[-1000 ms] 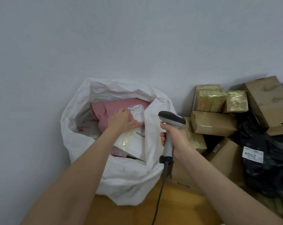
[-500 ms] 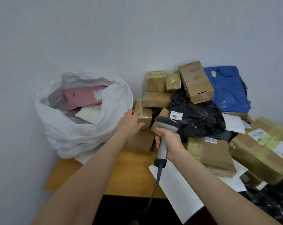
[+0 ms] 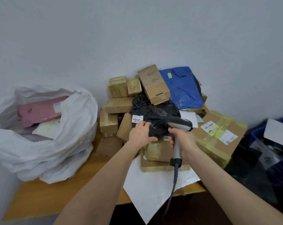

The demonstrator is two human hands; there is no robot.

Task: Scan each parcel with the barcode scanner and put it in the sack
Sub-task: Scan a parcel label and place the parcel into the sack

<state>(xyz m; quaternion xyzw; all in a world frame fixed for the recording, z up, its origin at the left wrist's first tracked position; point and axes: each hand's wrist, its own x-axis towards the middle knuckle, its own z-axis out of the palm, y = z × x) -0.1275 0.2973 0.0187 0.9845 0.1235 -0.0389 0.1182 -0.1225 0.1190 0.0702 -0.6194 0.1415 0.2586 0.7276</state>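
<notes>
Left hand (image 3: 141, 134) moved onto black parcel (image 3: 155, 114), gripping its edge, right hand (image 3: 185, 142) clasping barcode scanner (image 3: 180, 124), parcel's front hidden.

The sack (image 3: 44, 143) stands left of the parcels (image 3: 153, 111) on the table (image 3: 56, 195).

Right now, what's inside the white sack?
In the white sack, a pink mailer lies on top, with a cream-white parcel in front of it and a greyish one peeking out below. Anything deeper is covered by these and the sack's folds.
</notes>
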